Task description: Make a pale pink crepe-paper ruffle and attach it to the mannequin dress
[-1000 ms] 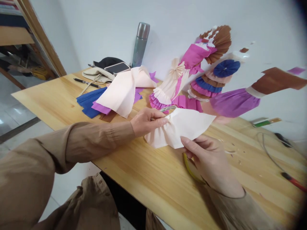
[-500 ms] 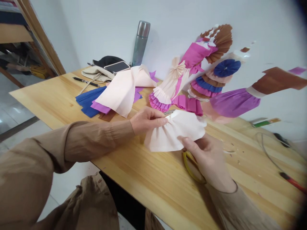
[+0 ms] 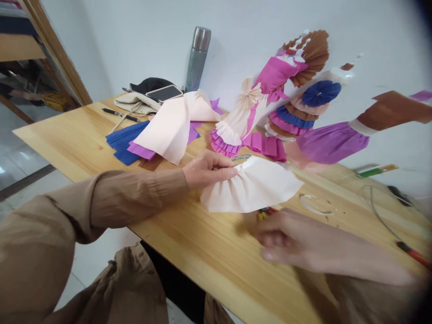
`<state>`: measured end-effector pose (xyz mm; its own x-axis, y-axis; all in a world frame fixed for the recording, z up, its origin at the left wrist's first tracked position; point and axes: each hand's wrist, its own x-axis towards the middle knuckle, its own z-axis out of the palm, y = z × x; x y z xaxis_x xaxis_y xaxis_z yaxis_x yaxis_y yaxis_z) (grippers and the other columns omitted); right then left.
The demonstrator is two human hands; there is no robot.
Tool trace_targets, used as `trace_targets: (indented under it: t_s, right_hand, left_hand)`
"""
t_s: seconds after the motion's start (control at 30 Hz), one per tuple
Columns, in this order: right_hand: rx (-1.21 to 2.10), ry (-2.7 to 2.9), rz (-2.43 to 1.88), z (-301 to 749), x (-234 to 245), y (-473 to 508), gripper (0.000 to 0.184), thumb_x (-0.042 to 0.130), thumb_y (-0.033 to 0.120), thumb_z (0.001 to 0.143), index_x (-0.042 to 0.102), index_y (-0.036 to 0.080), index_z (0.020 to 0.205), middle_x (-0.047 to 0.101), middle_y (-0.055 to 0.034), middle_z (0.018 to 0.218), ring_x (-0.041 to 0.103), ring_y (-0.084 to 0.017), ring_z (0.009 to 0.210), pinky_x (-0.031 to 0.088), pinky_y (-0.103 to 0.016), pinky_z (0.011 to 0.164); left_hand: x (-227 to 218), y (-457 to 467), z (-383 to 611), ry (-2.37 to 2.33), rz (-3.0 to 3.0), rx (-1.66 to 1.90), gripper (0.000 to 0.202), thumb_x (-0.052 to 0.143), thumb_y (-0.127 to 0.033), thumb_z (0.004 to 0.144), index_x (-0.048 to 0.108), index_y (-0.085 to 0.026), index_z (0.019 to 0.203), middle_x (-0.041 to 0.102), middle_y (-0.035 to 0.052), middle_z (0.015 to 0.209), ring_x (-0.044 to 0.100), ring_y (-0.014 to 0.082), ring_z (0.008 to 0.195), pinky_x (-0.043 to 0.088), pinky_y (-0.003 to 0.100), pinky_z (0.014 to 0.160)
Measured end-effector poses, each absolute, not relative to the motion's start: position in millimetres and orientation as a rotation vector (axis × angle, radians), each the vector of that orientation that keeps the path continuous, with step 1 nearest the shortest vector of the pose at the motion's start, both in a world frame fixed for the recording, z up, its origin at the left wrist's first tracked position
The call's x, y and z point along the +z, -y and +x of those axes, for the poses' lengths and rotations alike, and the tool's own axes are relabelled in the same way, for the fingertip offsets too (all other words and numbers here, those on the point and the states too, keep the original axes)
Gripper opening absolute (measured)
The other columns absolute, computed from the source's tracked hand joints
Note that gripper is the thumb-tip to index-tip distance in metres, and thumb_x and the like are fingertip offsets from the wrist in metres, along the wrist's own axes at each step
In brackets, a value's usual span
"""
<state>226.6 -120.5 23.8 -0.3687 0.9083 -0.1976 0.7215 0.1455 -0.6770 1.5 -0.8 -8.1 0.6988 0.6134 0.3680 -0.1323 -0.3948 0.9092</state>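
My left hand point(image 3: 205, 168) pinches the gathered end of a cream pleated paper piece point(image 3: 253, 186) just above the wooden table point(image 3: 209, 252). My right hand point(image 3: 286, 240) is blurred by motion, low over the table below the paper and apart from it. Its fingers are too smeared to read. A bit of yellow and red, probably scissor handles point(image 3: 265, 211), peeks out between the paper's edge and my right hand.
Loose blue, purple and cream paper sheets point(image 3: 158, 132) lie at the back left. Pleated paper dolls point(image 3: 270, 108) lean on the wall. A steel flask point(image 3: 197, 58), a phone on a bag point(image 3: 164, 93), a pen point(image 3: 121, 115), a cable point(image 3: 378, 211) and a red-handled tool point(image 3: 413, 255) lie around.
My right hand let go of the cream paper and moved down and right, away from it, leaving a motion blur. My left hand kept its pinch; the paper spread out a little.
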Motion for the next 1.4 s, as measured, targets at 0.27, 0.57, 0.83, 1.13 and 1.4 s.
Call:
trace_targets:
  t_s: [0.27,0.57,0.83,1.13,1.4]
  right_hand:
    - [0.077,1.802,-1.792,254.5,57.0,123.3,0.041,0.056,0.062,0.084,0.066,0.032,0.111,0.072,-0.0073,0.106,0.068,-0.034,0.088,0.056,-0.052,0.067]
    - [0.034,1.952,-1.498,192.0,33.8,124.3,0.025,0.065,0.03,0.086,0.065,0.026,0.11,0.067,-0.0069,0.093,0.063,-0.021,0.077,0.053,-0.039,0.067]
    - [-0.06,2.01,-1.5,181.6,37.3,132.4,0.006,0.063,0.022,0.086,0.061,0.024,0.081,0.062,-0.0022,0.073,0.059,-0.017,0.064,0.046,-0.034,0.059]
    - [0.256,1.742,-1.641,182.1,31.1,133.9,0.01,0.067,0.033,0.082,0.062,0.024,0.084,0.069,-0.0037,0.082,0.066,-0.019,0.07,0.051,-0.032,0.06]
    - [0.435,1.7,-1.645,175.0,25.1,130.9,0.018,0.066,0.035,0.082,0.063,0.022,0.069,0.063,-0.0012,0.062,0.054,-0.013,0.053,0.042,-0.027,0.049]
  left_hand:
    - [-6.3,1.4,2.3,0.042,2.539,0.853,0.033,0.041,-0.03,0.095,0.056,-0.017,0.069,0.062,0.006,0.067,0.056,0.0165,0.073,0.046,0.033,0.081]
    - [-8.4,9.1,2.0,0.054,2.822,0.999,0.037,0.039,-0.03,0.097,0.059,-0.017,0.068,0.062,0.0042,0.064,0.052,0.0157,0.067,0.046,0.031,0.072]
    - [-10.7,7.7,4.1,-0.012,2.841,1.069,0.035,0.041,-0.028,0.094,0.053,-0.019,0.063,0.057,0.0025,0.06,0.048,0.0156,0.063,0.044,0.032,0.07]
    - [-9.0,7.9,3.7,0.007,2.709,1.04,0.034,0.043,-0.023,0.092,0.043,-0.02,0.058,0.051,0.0007,0.055,0.043,0.0148,0.06,0.043,0.032,0.068]
    - [-7.9,9.6,2.8,-0.023,2.673,0.946,0.036,0.041,-0.024,0.094,0.044,-0.019,0.058,0.048,0.0011,0.057,0.041,0.0141,0.063,0.044,0.031,0.07]
